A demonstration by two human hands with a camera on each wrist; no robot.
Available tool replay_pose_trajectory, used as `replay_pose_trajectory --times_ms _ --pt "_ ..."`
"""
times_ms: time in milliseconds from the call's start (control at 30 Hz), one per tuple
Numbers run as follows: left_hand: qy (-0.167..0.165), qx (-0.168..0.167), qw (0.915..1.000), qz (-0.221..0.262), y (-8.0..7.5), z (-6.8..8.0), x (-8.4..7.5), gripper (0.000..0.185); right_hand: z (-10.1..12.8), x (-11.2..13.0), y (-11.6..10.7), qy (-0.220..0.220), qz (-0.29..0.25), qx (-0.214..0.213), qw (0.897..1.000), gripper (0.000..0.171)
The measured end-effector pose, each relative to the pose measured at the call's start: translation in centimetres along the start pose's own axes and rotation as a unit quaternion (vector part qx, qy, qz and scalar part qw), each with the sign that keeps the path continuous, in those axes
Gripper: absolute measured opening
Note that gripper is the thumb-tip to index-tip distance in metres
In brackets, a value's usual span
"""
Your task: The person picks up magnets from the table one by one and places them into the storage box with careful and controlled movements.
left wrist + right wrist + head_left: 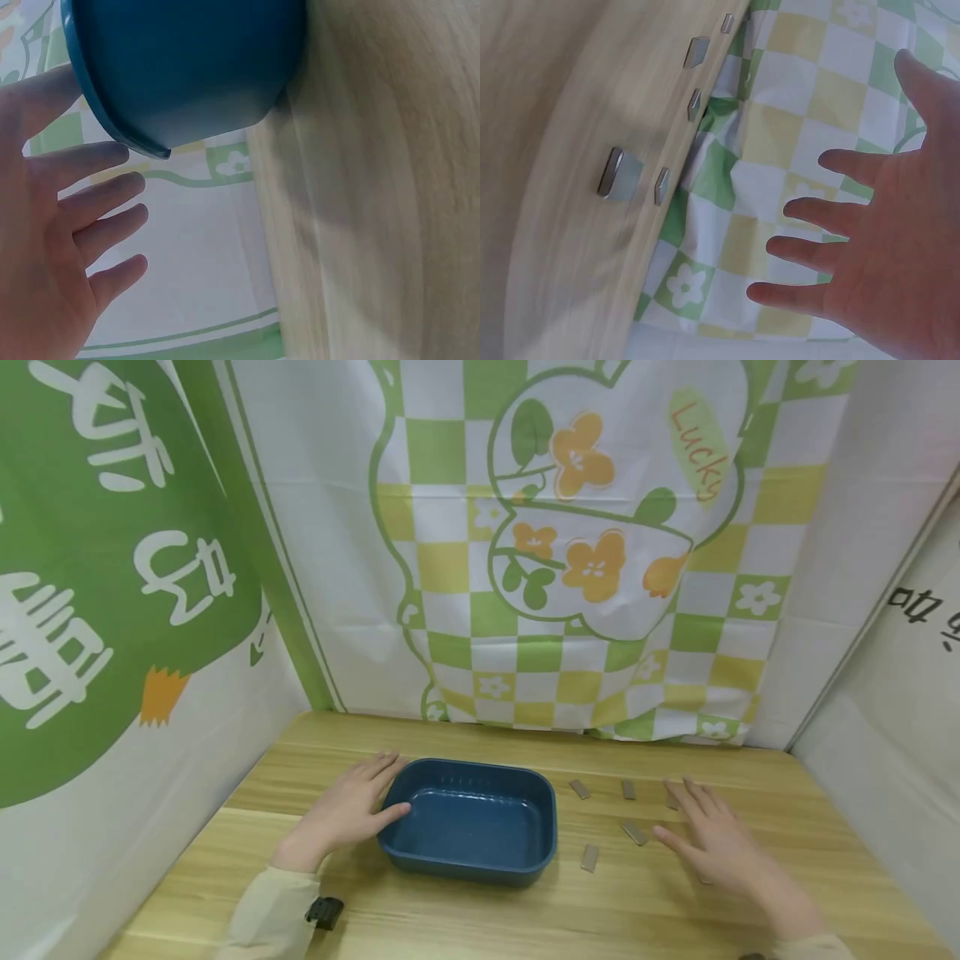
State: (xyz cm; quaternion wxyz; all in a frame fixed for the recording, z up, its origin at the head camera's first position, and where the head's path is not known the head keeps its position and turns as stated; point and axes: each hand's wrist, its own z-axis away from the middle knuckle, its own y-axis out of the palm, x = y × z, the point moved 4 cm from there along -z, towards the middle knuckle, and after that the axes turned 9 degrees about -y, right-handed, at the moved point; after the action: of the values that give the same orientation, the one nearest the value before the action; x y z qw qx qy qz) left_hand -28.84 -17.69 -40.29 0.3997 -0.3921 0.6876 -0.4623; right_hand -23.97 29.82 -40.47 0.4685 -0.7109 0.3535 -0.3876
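Note:
A dark blue rectangular plastic basin [468, 868] stands on the table. My left hand [352, 806] is at its left end, the thumb over the rim and the other fingers outside. In the left wrist view those fingers are spread and fairly straight beside the basin wall [187, 67]. To the basin's right lie several small flat grey-brown rectangular pieces [634, 833], with shiny edges on one piece [620, 174] in the right wrist view. My right hand [716, 843] hovers over the rightmost pieces with fingers spread, holding nothing and partly hiding two of them.
The wood-grain table [480, 927] carries the basin and pieces. A printed green, yellow and white cloth [540, 652] hangs along its back edge. More cloth hangs at the left [172, 760] and right [892, 735]. A black strap buckle [325, 912] is at my left wrist.

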Motion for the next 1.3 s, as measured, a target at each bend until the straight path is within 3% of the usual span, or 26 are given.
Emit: replay_pose_trajectory --times_ms 700,1300 --pt "-0.013 0.008 0.9995 0.026 0.1 0.6 0.7 0.067 0.7 -1.4 -0.1 0.002 -0.004 0.008 1.000 0.072" --pt "-0.052 0.063 0.9946 0.064 0.7 -0.1 1.4 0.063 1.5 -3.1 -0.1 0.025 -0.009 0.027 0.999 0.071"
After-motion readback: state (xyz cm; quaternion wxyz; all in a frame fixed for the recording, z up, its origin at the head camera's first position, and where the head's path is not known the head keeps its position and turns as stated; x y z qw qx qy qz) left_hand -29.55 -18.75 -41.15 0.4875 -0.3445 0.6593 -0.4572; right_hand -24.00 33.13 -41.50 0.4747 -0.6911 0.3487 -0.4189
